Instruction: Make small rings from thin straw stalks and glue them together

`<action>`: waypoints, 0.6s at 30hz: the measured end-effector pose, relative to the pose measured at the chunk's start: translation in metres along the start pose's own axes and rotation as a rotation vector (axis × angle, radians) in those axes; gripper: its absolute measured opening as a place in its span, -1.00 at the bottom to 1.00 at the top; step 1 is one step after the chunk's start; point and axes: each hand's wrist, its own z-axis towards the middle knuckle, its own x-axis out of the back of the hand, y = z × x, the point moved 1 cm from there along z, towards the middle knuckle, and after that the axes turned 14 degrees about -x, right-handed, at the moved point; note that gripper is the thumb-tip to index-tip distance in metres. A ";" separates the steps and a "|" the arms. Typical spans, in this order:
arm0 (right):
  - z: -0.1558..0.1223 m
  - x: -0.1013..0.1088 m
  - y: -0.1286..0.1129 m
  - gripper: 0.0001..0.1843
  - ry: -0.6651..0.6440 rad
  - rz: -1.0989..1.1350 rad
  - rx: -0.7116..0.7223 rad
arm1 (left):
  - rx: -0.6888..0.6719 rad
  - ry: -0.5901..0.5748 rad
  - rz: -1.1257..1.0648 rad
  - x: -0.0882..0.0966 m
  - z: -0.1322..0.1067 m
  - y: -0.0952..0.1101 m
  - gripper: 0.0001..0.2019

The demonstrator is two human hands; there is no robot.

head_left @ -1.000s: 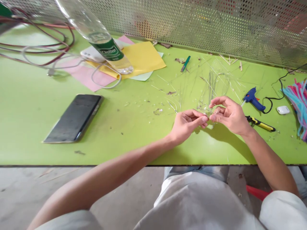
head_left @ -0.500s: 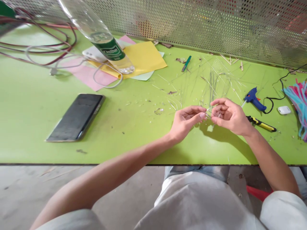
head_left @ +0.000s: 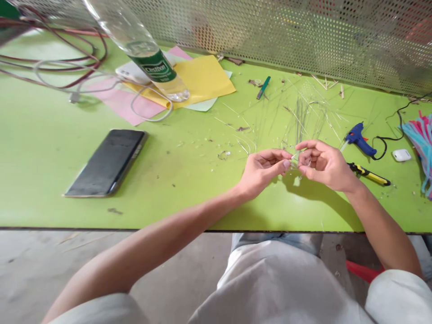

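A thin, pale bent wire (head_left: pixel 294 158) spans the gap between my two hands, just above the green table. My left hand (head_left: pixel 266 170) pinches one end of it between thumb and fingertips. Fingers curled, my right hand (head_left: pixel 323 165) grips the other side, where a small loop shows by the fingertips. The wire's full shape is partly hidden by my fingers. Beyond my hands lie loose thin wires (head_left: pixel 299 119). To the right of my right hand are a blue glue gun (head_left: pixel 360 140) and a yellow-and-black hand tool (head_left: pixel 371 174).
A dark phone (head_left: pixel 106 163) lies at left. Behind it, a water bottle (head_left: pixel 153 67) rests near yellow paper (head_left: pixel 205 81) and cables (head_left: pixel 84 74). A green cutter (head_left: pixel 263 87), a white earbud case (head_left: pixel 401 155) and coloured pipe cleaners (head_left: pixel 420 139) are also here. A perforated metal screen (head_left: pixel 270 36) borders the back.
Both hands keep nearly the same pose around the wire. The whole view has shifted very slightly; nothing on the table has visibly moved.
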 end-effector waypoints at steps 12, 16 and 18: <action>0.001 0.002 0.004 -0.43 0.026 -0.004 0.030 | -0.003 0.015 0.045 0.000 0.001 0.001 -0.61; 0.001 0.000 0.004 -0.48 0.057 0.012 0.063 | -0.013 0.023 0.046 0.000 0.001 0.003 -0.65; 0.000 -0.001 0.004 -0.49 0.119 -0.012 0.113 | -0.018 0.028 0.038 0.000 0.001 0.003 -0.67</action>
